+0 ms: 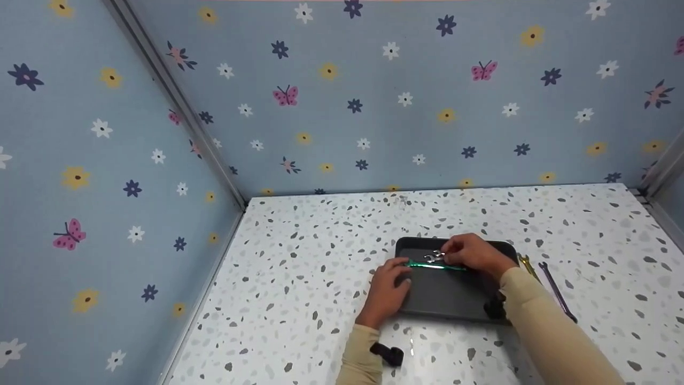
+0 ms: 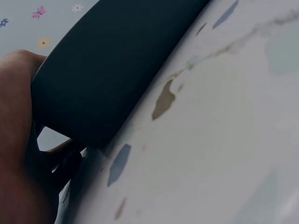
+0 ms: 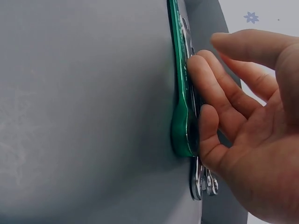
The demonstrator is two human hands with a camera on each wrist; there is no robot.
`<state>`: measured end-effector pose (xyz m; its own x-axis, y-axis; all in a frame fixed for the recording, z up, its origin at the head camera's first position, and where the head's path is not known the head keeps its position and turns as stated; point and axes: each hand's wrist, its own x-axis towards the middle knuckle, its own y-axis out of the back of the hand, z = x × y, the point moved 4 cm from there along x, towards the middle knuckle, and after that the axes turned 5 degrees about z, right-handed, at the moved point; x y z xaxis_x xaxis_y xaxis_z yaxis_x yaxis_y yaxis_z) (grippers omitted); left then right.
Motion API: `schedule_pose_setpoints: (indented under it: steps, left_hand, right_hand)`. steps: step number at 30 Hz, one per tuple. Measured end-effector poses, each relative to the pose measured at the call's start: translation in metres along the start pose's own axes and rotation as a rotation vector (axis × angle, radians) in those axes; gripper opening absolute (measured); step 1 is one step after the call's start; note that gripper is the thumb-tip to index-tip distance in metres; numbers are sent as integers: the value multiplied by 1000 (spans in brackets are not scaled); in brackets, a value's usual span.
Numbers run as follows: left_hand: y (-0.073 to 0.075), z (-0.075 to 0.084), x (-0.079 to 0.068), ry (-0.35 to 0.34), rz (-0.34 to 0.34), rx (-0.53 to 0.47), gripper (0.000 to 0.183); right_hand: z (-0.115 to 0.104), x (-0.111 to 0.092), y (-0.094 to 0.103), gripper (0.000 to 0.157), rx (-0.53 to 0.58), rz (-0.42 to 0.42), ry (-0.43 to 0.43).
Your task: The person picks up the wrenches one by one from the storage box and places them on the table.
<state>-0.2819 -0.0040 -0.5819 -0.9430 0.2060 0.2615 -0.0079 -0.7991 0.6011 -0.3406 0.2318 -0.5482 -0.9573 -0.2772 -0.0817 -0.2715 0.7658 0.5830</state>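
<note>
Beige sleeves (image 1: 553, 327) — wrist cameras (image 1: 393, 355) (black)

Blue floral walls (image 1: 377, 125), speckled surface (image 1: 288, 289), perhaps terrazzo

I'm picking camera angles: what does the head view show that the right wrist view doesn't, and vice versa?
Only head: the left hand, and the gold wrench and purplish wrench right of the tray.
Only right wrist: wrist-side ends of the silver wrenches, covered by the right hand in head view.
Both: the right hand, tray, green wrench and silver wrenches.

Booth-like workspace, flower-patterned walls (image 1: 385, 128), metal corner posts (image 1: 179, 102), speckled white worktop (image 1: 299, 256)
</note>
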Motion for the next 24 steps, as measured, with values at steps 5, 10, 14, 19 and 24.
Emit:
schedule_pose_setpoints:
  steps: [5,10,14,19,24]
  left_hand:
    - [0,0,0,1,1,3,28]
    - [0,0,-1,-35,20,1,27]
    - [1,1,-1,-55,31,0,26]
    - [0,1,0,-53,24,6,27]
    - [-1,0,0,-22,6,0,28]
  right_hand:
    - [1,1,-3,20,-30,1,22]
    - [1,1,-6,23,-51,-7,30]
    - [0,-1,-6,26,-96,-16,32]
    - [2,-3,-6,27,-117,-29,48]
    - [1,-4,-9,27,-111,-44,71]
